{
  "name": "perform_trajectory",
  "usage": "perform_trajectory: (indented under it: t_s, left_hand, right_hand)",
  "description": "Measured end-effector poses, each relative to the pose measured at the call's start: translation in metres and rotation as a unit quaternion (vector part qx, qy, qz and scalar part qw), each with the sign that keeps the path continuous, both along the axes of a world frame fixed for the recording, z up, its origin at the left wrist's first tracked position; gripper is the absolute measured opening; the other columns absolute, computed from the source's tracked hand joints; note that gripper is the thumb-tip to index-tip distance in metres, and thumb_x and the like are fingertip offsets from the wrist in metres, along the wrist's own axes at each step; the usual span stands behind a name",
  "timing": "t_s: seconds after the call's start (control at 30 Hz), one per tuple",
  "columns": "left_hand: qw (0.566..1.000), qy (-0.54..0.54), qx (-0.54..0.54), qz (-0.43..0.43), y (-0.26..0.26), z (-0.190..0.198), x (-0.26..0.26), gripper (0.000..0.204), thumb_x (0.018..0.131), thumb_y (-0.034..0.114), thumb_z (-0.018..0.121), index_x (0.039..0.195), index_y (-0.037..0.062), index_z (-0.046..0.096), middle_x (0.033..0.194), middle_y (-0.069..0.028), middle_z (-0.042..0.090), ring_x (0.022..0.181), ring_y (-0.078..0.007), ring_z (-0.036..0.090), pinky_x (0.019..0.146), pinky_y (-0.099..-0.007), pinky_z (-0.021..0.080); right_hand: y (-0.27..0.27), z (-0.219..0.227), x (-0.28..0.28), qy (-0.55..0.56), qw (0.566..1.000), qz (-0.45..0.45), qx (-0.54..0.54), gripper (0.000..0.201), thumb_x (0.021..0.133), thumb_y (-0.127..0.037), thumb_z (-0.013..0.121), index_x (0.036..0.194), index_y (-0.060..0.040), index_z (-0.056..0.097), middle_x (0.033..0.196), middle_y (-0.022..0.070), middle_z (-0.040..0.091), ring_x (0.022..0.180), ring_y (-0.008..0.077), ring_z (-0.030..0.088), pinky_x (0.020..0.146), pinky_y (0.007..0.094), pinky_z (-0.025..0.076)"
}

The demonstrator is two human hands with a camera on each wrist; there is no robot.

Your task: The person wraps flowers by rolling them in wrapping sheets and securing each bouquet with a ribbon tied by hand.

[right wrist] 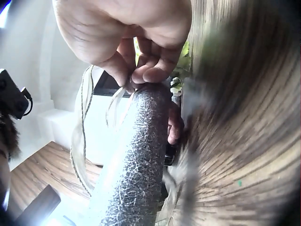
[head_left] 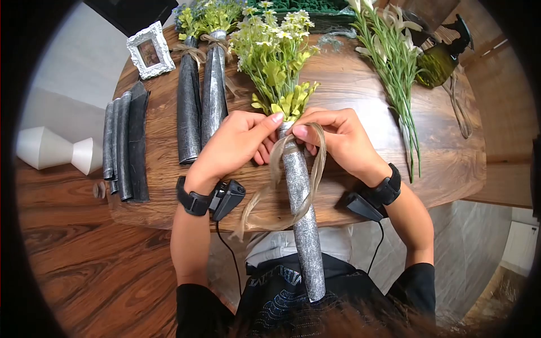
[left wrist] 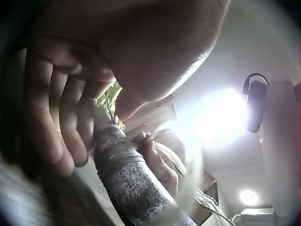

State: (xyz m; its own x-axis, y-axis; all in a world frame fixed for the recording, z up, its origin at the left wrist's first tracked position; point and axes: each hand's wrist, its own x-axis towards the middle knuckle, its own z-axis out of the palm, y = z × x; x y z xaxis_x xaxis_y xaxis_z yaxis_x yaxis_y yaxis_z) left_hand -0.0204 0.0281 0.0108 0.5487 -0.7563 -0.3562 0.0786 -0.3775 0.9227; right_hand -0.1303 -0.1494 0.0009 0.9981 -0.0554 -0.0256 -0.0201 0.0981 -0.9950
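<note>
A bouquet of green and white flowers (head_left: 274,53) is wrapped in a silver-grey mesh cone (head_left: 302,214) that reaches from the table edge toward my body. A tan raffia ribbon (head_left: 315,169) loops around the top of the cone. My left hand (head_left: 239,143) pinches the ribbon at the cone's neck from the left. My right hand (head_left: 332,138) pinches it from the right, thumb against the wrap. The right wrist view shows the fingers (right wrist: 150,70) holding ribbon strands (right wrist: 82,132) on top of the cone (right wrist: 136,165). In the left wrist view the fingers (left wrist: 70,127) curl beside the cone (left wrist: 127,174).
Two wrapped bouquets (head_left: 200,84) with raffia bows lie at the back left, beside dark rolled sheets (head_left: 127,143) and a white picture frame (head_left: 150,50). Loose white-flowered stems (head_left: 394,67) and a green bottle (head_left: 442,56) lie at the right. White vases (head_left: 53,149) stand on the floor.
</note>
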Motion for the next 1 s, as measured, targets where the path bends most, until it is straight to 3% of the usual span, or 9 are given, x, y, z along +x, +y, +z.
perform_trajectory:
  t_s: [0.27,0.37,0.5,1.0]
  left_hand:
    - [0.999,-0.048,-0.01,0.02,-0.002,0.01,-0.006,0.034,0.091,0.029,0.061,0.078,-0.0017,0.063,0.064,-0.0023,0.06,0.055,-0.0057,0.054,0.049,-0.0192,0.044]
    - [0.989,-0.106,-0.099,0.015,0.0,0.015,-0.007,0.009,0.085,0.007,0.067,0.082,0.0012,0.061,0.073,0.0025,0.059,0.065,-0.001,0.05,0.057,-0.0161,0.039]
    - [0.985,-0.14,-0.1,-0.008,0.0,0.013,-0.01,0.011,0.078,0.007,0.071,0.083,0.0014,0.063,0.069,0.0042,0.057,0.059,0.0009,0.045,0.052,-0.016,0.037]
    - [0.982,-0.173,-0.069,-0.021,-0.002,0.018,-0.012,0.011,0.075,0.0,0.066,0.086,-0.0029,0.065,0.068,0.0029,0.058,0.061,-0.0005,0.049,0.054,-0.0166,0.04]
  right_hand:
    - [-0.002,0.002,-0.001,0.01,1.0,-0.013,-0.006,0.019,0.087,-0.014,0.067,0.093,0.0029,0.07,0.081,0.0049,0.066,0.074,0.0086,0.056,0.066,0.0231,0.045]
    - [-0.001,0.001,-0.001,0.005,1.0,-0.015,-0.016,0.019,0.086,-0.015,0.067,0.093,0.0026,0.07,0.08,0.0046,0.065,0.073,0.0087,0.057,0.066,0.0231,0.045]
    - [-0.003,-0.002,-0.002,-0.006,1.0,-0.011,-0.009,0.02,0.086,-0.016,0.068,0.093,0.0024,0.07,0.08,0.0047,0.065,0.072,0.0087,0.057,0.065,0.0233,0.045]
    - [0.0,0.001,-0.002,0.015,1.0,-0.012,-0.011,0.019,0.085,-0.016,0.07,0.091,0.0019,0.071,0.079,0.0056,0.066,0.072,0.0092,0.057,0.064,0.0234,0.045]
